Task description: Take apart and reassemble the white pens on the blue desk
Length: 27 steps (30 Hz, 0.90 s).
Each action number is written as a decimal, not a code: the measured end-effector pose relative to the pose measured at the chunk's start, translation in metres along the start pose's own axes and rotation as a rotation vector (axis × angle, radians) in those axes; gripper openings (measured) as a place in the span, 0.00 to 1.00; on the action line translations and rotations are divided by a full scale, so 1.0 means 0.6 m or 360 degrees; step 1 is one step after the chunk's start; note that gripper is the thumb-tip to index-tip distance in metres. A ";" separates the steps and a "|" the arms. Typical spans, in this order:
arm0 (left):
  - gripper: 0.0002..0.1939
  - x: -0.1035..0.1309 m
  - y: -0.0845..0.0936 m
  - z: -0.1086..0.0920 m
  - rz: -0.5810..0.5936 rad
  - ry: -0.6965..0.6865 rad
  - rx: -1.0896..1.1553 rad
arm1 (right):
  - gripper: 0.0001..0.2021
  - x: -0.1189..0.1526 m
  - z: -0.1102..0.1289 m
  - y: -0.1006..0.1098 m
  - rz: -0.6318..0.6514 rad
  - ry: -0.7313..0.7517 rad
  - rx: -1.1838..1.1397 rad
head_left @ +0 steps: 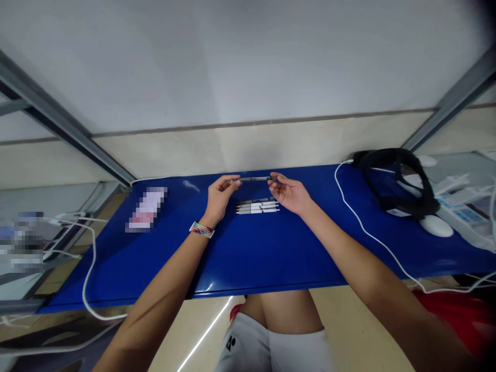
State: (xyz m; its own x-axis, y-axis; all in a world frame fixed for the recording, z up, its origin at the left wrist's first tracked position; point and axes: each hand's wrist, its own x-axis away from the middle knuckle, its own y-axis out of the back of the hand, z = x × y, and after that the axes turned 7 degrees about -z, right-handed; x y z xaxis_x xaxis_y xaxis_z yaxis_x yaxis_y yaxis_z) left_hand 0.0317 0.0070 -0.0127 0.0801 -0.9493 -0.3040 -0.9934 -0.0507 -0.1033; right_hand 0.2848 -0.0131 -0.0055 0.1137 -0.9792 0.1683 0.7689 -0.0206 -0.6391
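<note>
A slim dark pen [253,179] is stretched level between my two hands above the back part of the blue table [263,253]. My left hand [220,196] pinches its left end, and a multicoloured band [201,229] circles that wrist. At the pen's right end, the fingers of my right hand [289,193] are closed on it. Just below the held pen, several white and dark pens [257,207] lie side by side on the table, close to both hands but apart from the left one.
A black headset [399,181] with white parts stands at the table's right. A white cable [360,222] curves down beside it. A blurred-out pinkish item [147,209] lies at the left. Grey metal posts [70,124] and a pale wall [186,150] bound the table.
</note>
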 end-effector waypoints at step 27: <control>0.16 0.001 0.002 0.003 0.0071 0.0078 0.0020 | 0.11 0.007 0.009 -0.004 0.0011 -0.0099 -0.0103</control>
State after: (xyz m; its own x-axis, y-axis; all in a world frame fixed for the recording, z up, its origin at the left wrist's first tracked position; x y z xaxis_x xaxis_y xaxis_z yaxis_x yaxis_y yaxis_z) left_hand 0.0303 0.0071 -0.0145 0.0314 -0.9647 -0.2615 -0.9947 -0.0045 -0.1029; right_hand 0.2870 -0.0163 0.0010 0.1595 -0.9649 0.2087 0.7260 -0.0286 -0.6871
